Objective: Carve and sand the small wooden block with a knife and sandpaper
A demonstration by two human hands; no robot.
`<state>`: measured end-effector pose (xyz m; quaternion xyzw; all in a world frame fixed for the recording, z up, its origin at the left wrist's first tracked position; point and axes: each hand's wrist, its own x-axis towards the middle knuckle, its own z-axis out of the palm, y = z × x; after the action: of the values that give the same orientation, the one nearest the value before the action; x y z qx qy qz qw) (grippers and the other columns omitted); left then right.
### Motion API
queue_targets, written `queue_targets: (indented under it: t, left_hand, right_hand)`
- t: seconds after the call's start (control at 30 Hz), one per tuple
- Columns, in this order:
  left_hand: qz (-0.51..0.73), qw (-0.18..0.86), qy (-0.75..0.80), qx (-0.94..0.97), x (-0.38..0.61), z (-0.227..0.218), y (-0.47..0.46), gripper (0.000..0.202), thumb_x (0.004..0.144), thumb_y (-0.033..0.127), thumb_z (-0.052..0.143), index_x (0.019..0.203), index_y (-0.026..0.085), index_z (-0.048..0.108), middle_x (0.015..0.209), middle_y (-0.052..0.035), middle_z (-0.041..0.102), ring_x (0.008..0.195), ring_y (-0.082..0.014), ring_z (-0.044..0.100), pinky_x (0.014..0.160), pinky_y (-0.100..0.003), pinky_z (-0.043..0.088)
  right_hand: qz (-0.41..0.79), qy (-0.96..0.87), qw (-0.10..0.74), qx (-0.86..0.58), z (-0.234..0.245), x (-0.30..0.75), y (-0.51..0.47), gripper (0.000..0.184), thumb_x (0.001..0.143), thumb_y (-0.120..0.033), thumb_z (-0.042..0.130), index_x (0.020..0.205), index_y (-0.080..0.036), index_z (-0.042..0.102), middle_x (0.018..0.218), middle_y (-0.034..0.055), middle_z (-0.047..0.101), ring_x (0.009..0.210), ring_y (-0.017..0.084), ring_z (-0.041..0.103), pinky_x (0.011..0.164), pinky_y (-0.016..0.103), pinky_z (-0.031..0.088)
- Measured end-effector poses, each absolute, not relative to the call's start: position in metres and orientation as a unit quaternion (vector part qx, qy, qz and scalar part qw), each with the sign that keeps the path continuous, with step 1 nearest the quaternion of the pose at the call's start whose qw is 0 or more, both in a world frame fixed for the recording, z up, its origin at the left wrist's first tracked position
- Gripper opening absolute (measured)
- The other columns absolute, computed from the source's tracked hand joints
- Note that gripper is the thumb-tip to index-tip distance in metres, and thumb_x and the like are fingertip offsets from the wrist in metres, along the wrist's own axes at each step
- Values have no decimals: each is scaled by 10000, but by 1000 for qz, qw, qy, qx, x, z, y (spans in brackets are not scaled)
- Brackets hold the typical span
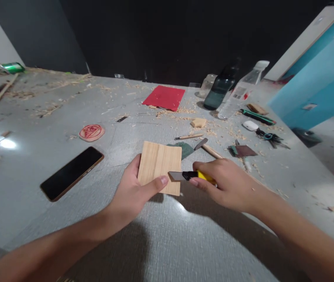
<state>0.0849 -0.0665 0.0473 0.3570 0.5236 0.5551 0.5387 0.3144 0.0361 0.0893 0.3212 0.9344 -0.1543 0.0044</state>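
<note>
My left hand (134, 184) grips a flat, square wooden board (161, 162) by its left side, the thumb laid across the front face. A yellow and black utility knife (188, 175) is held in my right hand (225, 182), its wide blade out and pointing left. The blade lies over the lower right part of the board, with its tip close to my left thumb; whether it touches the wood I cannot tell. Behind the board, partly hidden, is a dark green piece (186, 150). A hammer-like tool with a wooden handle (210, 150) rests just past my right hand.
A phone (72, 173) and a round disc with a red print (91, 133) lie to the left. Red paper (165, 97), a carving tool (188, 136) and wood shavings are farther back. Bottles (219, 92), keys (271, 137) and a green cutter (257, 116) occupy the right.
</note>
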Motion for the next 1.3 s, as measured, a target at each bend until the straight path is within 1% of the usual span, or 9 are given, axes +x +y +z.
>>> queue_targets:
  t: [0.13,0.27,0.43,0.6,0.7,0.8,0.9,1.0,1.3]
  left_hand:
    - [555,546,508,368,82,46,-68,599,788,416,905,1271,216,614,1128,-83,753,978,-255,743,778,-327,611]
    - [546,559,513,355,81,48,-65,651,771,405,914,1308,212,602,1196,-105,751,1045,-273,728,829,-343,603]
    - [545,577,514,325,78,55,-54,688,746,396,909,1326,175,612,1217,-132,741,1073,-290,706,795,-324,569]
    - [554,574,517,312,70,56,-49,671,744,389,911,1308,161,627,1203,-140,745,1048,-273,709,751,-293,544]
    - [543,593,516,295,78,54,-62,726,675,358,956,1292,165,626,1166,-139,754,1008,-274,725,753,-301,559]
    - [441,703,464,310,94,49,-74,844,597,318,1002,1333,181,614,1141,-146,759,969,-301,745,772,-353,596]
    - [479,650,497,318,98,47,-67,743,673,351,964,1308,182,618,1113,-137,763,915,-264,745,745,-325,588]
    - [574,575,499,302,88,47,-49,742,653,331,961,1288,166,614,1150,-131,752,964,-243,724,761,-298,582]
    - [634,557,467,264,77,39,-40,680,637,293,938,1230,170,629,1112,-100,763,928,-216,725,761,-289,578]
  right_hand:
    - [-98,939,-10,328,85,314,38,572,1063,-649,285,815,-208,551,640,39,581,567,177,458,619,340,150]
    - [-50,937,-63,341,75,312,41,631,1049,-686,269,853,-198,618,673,66,630,576,188,483,621,341,147]
    - [-25,925,-99,367,69,305,43,635,1056,-679,287,907,-187,660,725,87,677,613,209,520,623,341,153]
    - [-23,913,-80,400,72,290,46,563,1056,-639,354,936,-200,685,779,88,716,628,209,544,616,341,139]
    - [-29,873,-60,484,78,294,70,504,1052,-612,411,959,-208,698,848,102,729,680,218,579,618,333,177]
    - [-17,779,-65,623,95,312,96,498,1081,-493,355,921,-164,694,806,143,693,663,233,575,604,334,217]
    - [-27,805,-136,577,110,321,90,509,1092,-511,326,971,-168,681,757,106,670,663,233,563,610,338,237]
    - [-71,861,-116,490,110,309,56,506,1088,-550,353,924,-185,663,739,80,656,647,211,533,613,335,223]
    - [-102,875,-108,461,92,288,44,442,1077,-505,432,836,-192,628,702,54,623,650,186,515,626,320,230]
